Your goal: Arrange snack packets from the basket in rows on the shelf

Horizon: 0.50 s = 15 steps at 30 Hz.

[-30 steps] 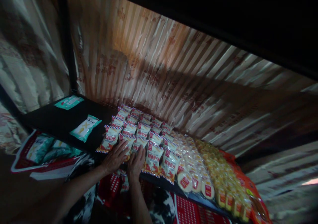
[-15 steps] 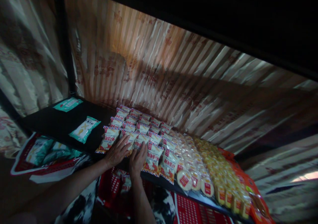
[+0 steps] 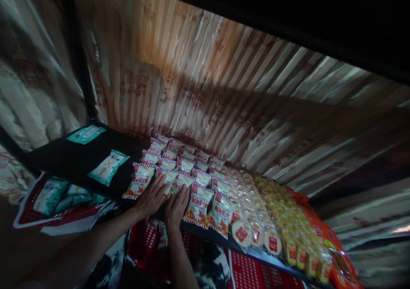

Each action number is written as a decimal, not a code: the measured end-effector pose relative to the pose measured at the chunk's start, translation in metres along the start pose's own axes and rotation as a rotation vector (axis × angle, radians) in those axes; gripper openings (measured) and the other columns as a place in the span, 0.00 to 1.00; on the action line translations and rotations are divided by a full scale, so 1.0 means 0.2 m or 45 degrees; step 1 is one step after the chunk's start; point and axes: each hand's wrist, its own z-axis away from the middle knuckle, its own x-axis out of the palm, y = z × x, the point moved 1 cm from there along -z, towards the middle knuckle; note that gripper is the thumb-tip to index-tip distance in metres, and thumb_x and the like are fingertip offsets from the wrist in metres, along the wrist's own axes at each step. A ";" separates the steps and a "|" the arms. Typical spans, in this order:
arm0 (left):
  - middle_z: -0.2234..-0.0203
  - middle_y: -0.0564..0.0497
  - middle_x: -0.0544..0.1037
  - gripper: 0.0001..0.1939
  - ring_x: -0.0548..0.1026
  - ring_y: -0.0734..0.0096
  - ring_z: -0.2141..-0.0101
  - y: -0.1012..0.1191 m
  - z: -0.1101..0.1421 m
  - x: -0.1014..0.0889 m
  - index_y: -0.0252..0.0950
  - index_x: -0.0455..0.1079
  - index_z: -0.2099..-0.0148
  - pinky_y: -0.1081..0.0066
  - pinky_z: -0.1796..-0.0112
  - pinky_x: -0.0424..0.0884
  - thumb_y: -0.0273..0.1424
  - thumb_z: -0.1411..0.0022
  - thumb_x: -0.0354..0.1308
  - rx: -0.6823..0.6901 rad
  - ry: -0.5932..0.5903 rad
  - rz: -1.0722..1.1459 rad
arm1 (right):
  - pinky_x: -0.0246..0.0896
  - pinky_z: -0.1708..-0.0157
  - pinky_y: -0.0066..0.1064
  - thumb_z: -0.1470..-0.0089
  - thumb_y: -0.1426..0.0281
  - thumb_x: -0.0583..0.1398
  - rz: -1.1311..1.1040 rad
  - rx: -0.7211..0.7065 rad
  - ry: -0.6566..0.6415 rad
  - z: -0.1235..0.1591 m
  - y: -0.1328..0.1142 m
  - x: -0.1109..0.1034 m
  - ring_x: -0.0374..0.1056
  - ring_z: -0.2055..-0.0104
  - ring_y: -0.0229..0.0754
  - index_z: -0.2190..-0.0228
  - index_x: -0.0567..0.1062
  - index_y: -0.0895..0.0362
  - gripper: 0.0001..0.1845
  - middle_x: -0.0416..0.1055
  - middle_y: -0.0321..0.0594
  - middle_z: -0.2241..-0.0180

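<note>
Both of my hands rest on rows of small red, white and blue snack packets (image 3: 179,165) laid out on a dark shelf (image 3: 73,161). My left hand (image 3: 151,198) lies flat with fingers spread over a packet near the shelf's front edge. Just to its right, my right hand (image 3: 177,207) lies beside it, fingers stretched onto the neighbouring packet (image 3: 181,181). A packet (image 3: 139,180) sits just left of my left hand. Neither hand grips anything that I can see.
Right of the packets lie rows of round red-labelled cakes (image 3: 253,225) and yellow wrapped snacks (image 3: 291,233). Two teal packets (image 3: 109,166) (image 3: 86,133) lie on the shelf's left part. A striped foil-like wall (image 3: 208,88) stands behind. Bags of goods (image 3: 57,195) sit below.
My hands have pushed slightly forward over the front packets. The view has shifted a little; the goods otherwise stay in place.
</note>
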 end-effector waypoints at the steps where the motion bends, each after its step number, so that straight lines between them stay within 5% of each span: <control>1: 0.35 0.40 0.45 0.24 0.45 0.54 0.37 0.00 0.00 0.00 0.32 0.50 0.37 0.52 0.44 0.61 0.26 0.35 0.44 0.003 -0.006 0.004 | 0.54 0.47 0.51 0.39 0.66 0.46 0.014 -0.005 0.005 0.00 0.00 0.00 0.46 0.37 0.54 0.40 0.52 0.64 0.28 0.50 0.61 0.41; 15: 0.36 0.38 0.50 0.22 0.48 0.55 0.37 -0.01 0.01 0.01 0.30 0.54 0.39 0.55 0.43 0.60 0.27 0.35 0.45 0.028 -0.023 -0.028 | 0.53 0.47 0.53 0.41 0.70 0.46 0.090 -0.064 -0.015 -0.02 0.02 -0.03 0.42 0.36 0.56 0.40 0.52 0.63 0.28 0.44 0.60 0.38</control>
